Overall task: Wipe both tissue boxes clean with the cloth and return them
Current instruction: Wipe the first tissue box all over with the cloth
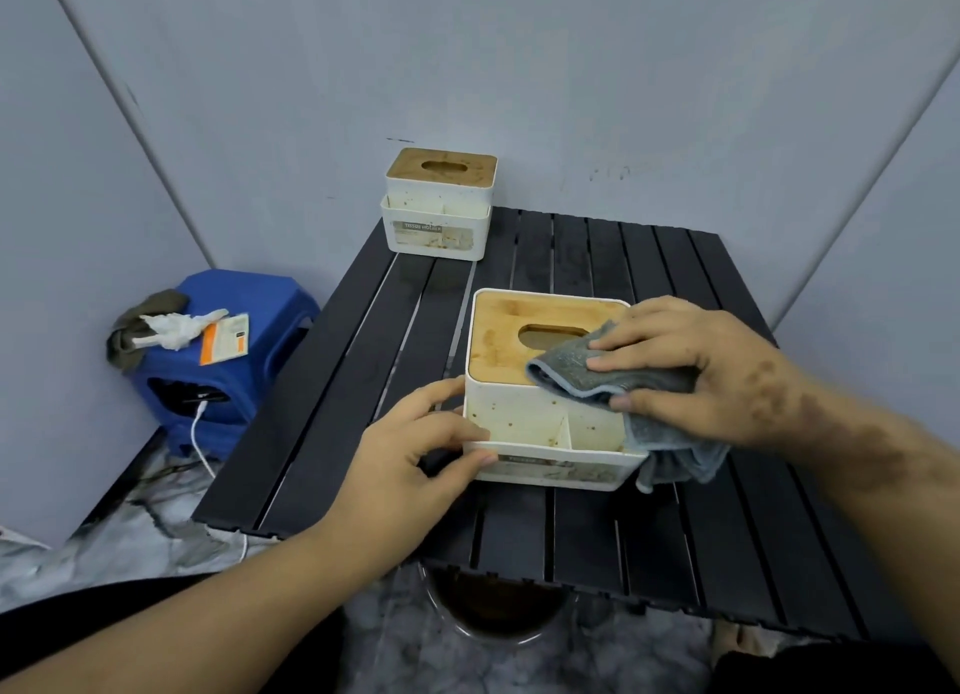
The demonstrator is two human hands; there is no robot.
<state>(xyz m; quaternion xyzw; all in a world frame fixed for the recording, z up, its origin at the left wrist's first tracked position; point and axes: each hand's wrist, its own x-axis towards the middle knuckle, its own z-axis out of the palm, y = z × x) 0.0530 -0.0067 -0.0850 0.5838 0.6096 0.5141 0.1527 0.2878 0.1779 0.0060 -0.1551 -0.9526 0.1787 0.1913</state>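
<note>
Head view, left to right: left hand (pixel 415 449) grips near tissue box (pixel 540 423) at its left corner, steadying it on table (pixel 363 381); right hand (pixel 691 371) presses grey cloth (pixel 587 371) onto its wooden lid, mid-wipe. Far tissue box (pixel 439 204), far left, looks spotted; likely next.
</note>
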